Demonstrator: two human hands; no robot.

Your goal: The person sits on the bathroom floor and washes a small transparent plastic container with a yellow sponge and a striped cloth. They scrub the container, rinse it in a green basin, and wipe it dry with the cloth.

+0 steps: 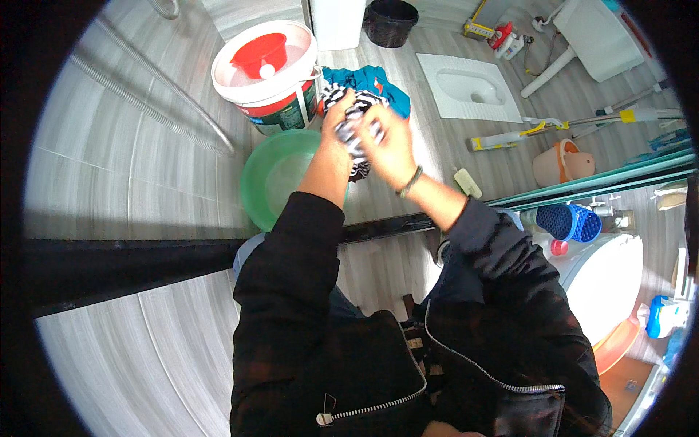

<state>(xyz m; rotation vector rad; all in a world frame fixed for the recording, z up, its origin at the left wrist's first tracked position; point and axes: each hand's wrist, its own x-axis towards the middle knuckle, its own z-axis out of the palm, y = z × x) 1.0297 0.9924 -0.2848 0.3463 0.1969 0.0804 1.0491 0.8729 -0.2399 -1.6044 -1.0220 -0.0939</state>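
Observation:
A black-and-white striped cloth point(357, 101) is bunched between my two hands, above the right rim of a green plastic basin point(262, 180). My left hand point(337, 131) grips its left side. My right hand point(387, 142), slightly blurred and with a band at the wrist, grips the cloth from the right. Part of the cloth hangs below my hands. Just behind, a teal garment point(390, 93) lies in a heap. At the back left stands a large white-rimmed bucket point(295, 106) with a red plastic dipper point(265, 54) in it.
A squat toilet point(472, 90) is set in the tiled floor at the right. A mop point(540, 128), a green bar of soap point(467, 183) and a small peach bucket point(551, 164) lie or stand nearby. A black bucket point(391, 24) stands at the back. A dark threshold point(387, 228) crosses before me.

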